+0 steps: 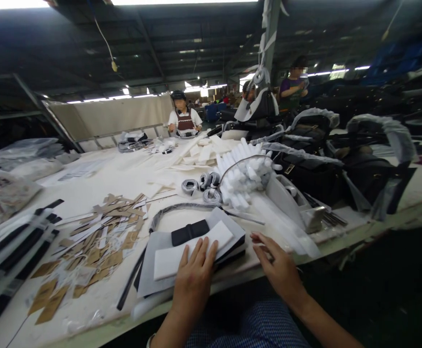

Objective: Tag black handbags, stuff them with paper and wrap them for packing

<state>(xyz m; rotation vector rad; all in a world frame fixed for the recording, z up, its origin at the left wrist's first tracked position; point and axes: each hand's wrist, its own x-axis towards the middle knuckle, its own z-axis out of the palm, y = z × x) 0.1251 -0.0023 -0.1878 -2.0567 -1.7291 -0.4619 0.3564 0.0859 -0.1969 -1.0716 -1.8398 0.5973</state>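
Left hand (193,270) lay flat and open on the white foam sheet (182,253); right hand (278,263) hovered open, empty, over the counter (124,179) edge.

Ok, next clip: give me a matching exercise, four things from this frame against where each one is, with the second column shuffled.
Things:
1. left hand
2. right hand
3. brown card tags
4. white foam tubes

Places:
A. heaped farther up the table, beyond both hands
B. lying flat on the white sheet
C. scattered to the left of that sheet
D. right of that sheet, fingers spread near the table's front edge

Pairs: 1-B, 2-D, 3-C, 4-A
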